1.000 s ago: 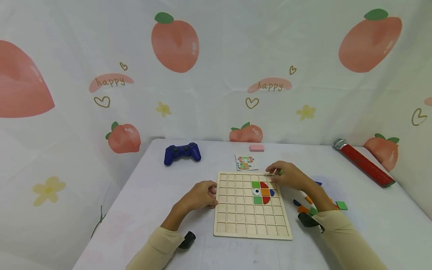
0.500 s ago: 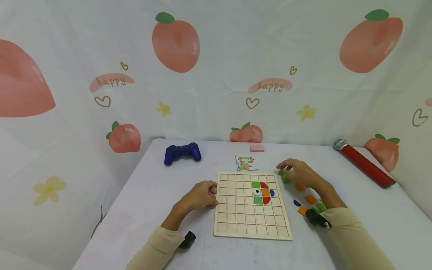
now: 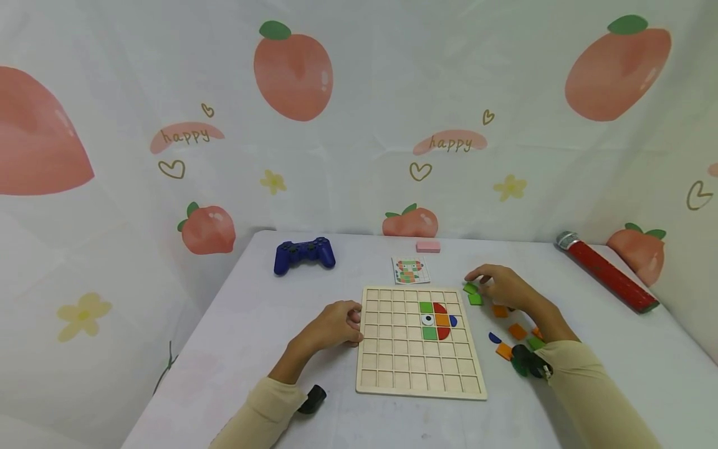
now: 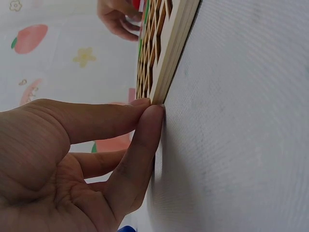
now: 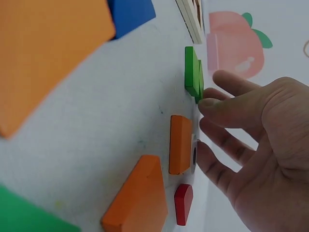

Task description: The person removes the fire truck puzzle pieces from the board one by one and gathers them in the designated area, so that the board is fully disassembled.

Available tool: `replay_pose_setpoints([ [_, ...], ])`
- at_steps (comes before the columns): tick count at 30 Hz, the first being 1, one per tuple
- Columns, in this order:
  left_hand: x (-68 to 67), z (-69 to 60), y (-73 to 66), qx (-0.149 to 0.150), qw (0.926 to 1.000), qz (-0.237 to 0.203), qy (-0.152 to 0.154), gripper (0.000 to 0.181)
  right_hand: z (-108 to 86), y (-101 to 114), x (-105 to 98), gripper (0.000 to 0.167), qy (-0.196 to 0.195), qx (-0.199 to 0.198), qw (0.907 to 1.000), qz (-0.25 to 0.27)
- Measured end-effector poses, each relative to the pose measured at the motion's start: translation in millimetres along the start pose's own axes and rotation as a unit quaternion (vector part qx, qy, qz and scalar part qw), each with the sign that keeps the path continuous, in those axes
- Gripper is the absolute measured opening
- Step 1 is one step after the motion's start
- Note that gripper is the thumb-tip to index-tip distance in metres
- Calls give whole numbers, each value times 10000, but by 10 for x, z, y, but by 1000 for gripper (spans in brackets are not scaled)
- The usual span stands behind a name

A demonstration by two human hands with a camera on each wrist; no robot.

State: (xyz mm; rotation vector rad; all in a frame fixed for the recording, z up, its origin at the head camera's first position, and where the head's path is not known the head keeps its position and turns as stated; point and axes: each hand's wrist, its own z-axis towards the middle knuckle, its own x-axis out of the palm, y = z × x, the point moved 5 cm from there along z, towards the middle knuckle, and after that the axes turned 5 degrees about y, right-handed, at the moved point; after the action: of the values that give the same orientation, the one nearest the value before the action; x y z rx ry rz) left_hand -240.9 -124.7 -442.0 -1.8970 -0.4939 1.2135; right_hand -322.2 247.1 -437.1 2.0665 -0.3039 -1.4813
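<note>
My left hand (image 3: pixel 333 324) pinches the left edge of a wooden grid board (image 3: pixel 392 365) between thumb and finger; in the left wrist view the board's rim (image 4: pixel 170 53) sits at the fingertips. On the board lie green squares (image 3: pixel 429 333), red curved pieces (image 3: pixel 444 333), an orange square (image 3: pixel 442 320), an eye piece (image 3: pixel 428 320) and a blue half-round (image 3: pixel 453 321). Off its upper right corner, my right hand (image 3: pixel 502 287) hovers with loosely bent fingers beside two green square tiles (image 3: pixel 475 300). In the right wrist view its thumb is close to the green tiles (image 5: pixel 191 72); contact is unclear.
Loose orange tiles (image 3: pixel 517 332) and a blue half-round (image 3: pixel 494 338) lie under and beside the right forearm. A pattern card (image 3: pixel 411 270) and a pink block (image 3: pixel 428 247) are behind the board. A blue game controller (image 3: pixel 305 254) lies back left, a red microphone (image 3: pixel 608 271) back right.
My right hand has moved right, away from the board's upper corner. Two green tiles now show on the table beside its fingers. The left hand and board stay put.
</note>
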Motion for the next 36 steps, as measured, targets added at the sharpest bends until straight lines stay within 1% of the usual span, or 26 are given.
replay_pose_setpoints([
  [9, 0, -3, -10, 38, 10000, 29, -23, 63, 34, -4, 1, 39, 22, 5, 10000, 25],
  [13, 5, -1, -8, 42, 10000, 32, -29, 63, 32, 12, -2, 37, -5, -133, 9999, -46],
  [16, 7, -1, -8, 54, 10000, 30, -20, 63, 17, 22, -4, 35, -16, -208, 9997, -98],
  [20, 9, -3, -10, 35, 10000, 21, -10, 63, -17, 27, -8, 33, -8, -207, 9996, -182],
  [26, 2, -6, -19, 42, 10000, 33, -25, 62, -64, 32, -27, 36, 14, -210, 9994, -262],
  [36, -1, -6, -14, 39, 10000, 11, -14, 63, -93, 18, -21, 37, -116, -400, 9990, -155],
])
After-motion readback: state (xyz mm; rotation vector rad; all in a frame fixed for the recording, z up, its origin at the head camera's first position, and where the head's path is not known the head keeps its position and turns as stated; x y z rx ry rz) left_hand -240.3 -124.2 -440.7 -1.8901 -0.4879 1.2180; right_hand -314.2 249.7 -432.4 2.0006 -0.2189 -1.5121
